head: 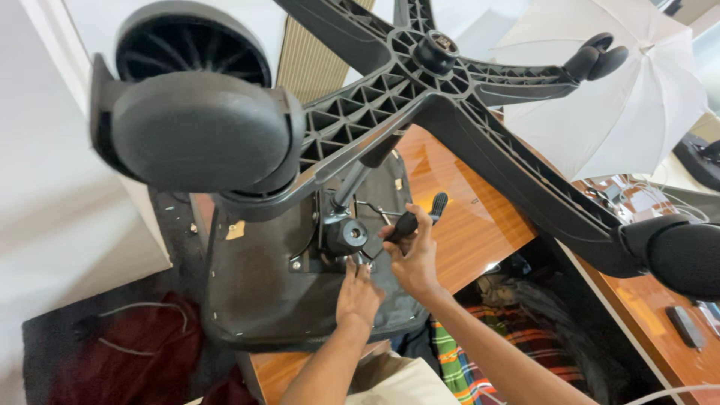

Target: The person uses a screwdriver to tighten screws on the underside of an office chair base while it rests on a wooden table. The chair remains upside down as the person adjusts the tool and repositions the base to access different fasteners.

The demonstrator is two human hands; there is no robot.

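An office chair lies upside down on a wooden desk [465, 225]. Its black five-arm base [420, 82] points up at me, with a big caster wheel [199, 127] close to the camera. The seat underside [262, 300] faces up, with a metal mechanism [341, 236] around the gas cylinder [352, 184]. My left hand [358, 294] has its fingertips at the lower edge of that mechanism. My right hand [411, 253] grips a black-handled tool [416, 217] aimed at the mechanism.
A white photo umbrella [630, 97] stands at the back right. Another caster [686, 259] juts out at the right. Plaid fabric [465, 364] and a dark red cloth [127, 352] lie on the floor below. Cables and small items sit on the far desk.
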